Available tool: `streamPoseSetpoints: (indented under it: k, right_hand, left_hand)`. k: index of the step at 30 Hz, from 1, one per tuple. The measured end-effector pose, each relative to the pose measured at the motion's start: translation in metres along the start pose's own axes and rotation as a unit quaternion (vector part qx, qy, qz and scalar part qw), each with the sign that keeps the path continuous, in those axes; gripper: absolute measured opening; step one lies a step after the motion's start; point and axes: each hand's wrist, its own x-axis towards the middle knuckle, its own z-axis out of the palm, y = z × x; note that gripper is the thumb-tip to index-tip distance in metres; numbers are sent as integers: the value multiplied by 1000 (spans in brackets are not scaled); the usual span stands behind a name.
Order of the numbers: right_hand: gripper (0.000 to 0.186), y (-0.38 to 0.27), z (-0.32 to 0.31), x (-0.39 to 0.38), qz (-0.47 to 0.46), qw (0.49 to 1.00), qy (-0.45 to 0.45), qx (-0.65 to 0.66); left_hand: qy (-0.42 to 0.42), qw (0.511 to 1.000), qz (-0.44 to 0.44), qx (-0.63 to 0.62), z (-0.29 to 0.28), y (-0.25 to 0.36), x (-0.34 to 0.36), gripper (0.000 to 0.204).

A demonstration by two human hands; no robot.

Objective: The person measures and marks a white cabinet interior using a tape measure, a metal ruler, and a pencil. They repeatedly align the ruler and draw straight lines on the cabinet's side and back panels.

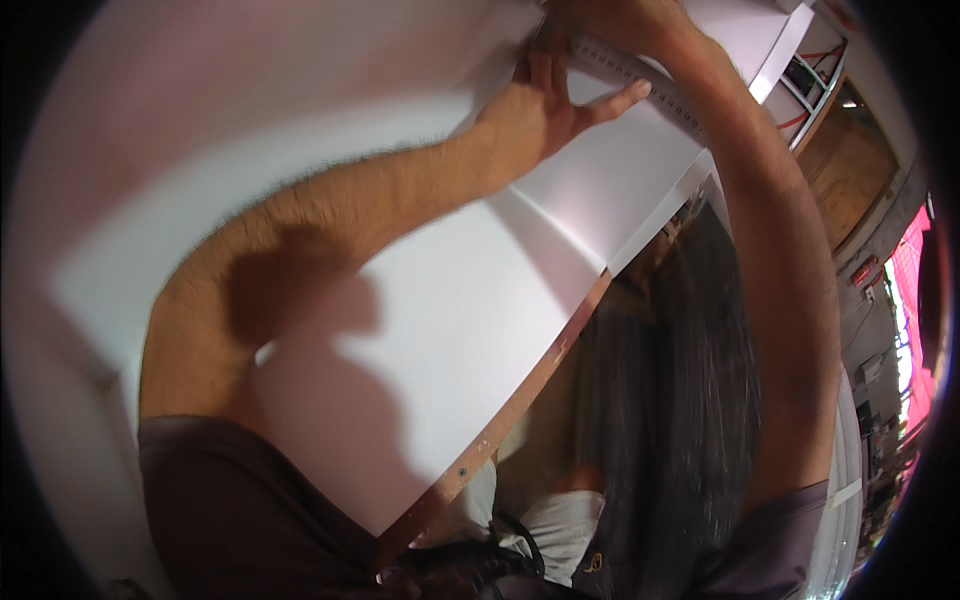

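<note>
A metal ruler [655, 95] with dark markings lies slantwise across a smooth white sheet [450, 300] near the top of the view. My left hand [530, 120] reaches over the sheet, its thumb stretched out onto the ruler and its other fingers resting at the ruler's upper end. These fingers are spread apart, pressing rather than gripping. Beyond it, my right hand [625, 22] is bent in over the ruler's far end at the upper rim. Its fingers run out of the picture, so whether it holds anything is hidden.
A worn wooden edge [520, 405] borders the white surface. Right of it hangs dark, shiny plastic wrapping [670, 370]. A metal frame with red wires [810, 85] stands at upper right, and a pink curtain [912, 300] hangs at the far right.
</note>
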Motion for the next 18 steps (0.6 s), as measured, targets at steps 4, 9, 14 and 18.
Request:
streamPoseSetpoints:
  k: [4,9,14,18]
  right_hand:
    - [18,22,-33,-9,-144,981,120,50]
    - [17,41,-79,-64,-238,915,326,13]
    - [12,58,-94,-130,-220,912,345,24]
    - [17,80,-102,-165,-178,926,331,32]
  left_hand:
    - [-4,1000,2,-6,-13,0,-6,98]
    - [136,990,2,-23,-1,0,1,86]
    - [86,996,18,0,-20,-12,-11,87]
    - [3,999,26,-28,-20,-6,-6,104]
